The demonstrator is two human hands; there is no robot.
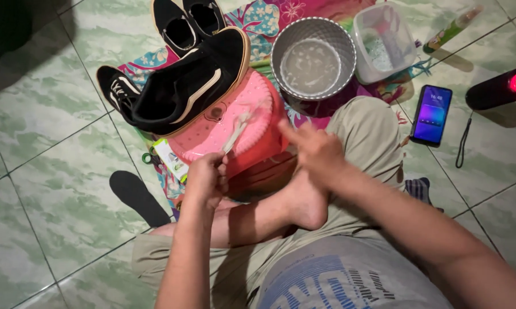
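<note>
I sit cross-legged on a tiled floor. My left hand grips the handle of a pale toothbrush, whose head points up over an overturned pink perforated basin. A black sneaker with a tan sole and white side stripe lies on the basin's far left side. My right hand hovers beside the basin's right edge, fingers apart, holding nothing.
A grey bowl of cloudy water, a clear plastic tub, a spray bottle, a phone and a black speaker with a red ring lie right. More black shoes and a black insole lie left.
</note>
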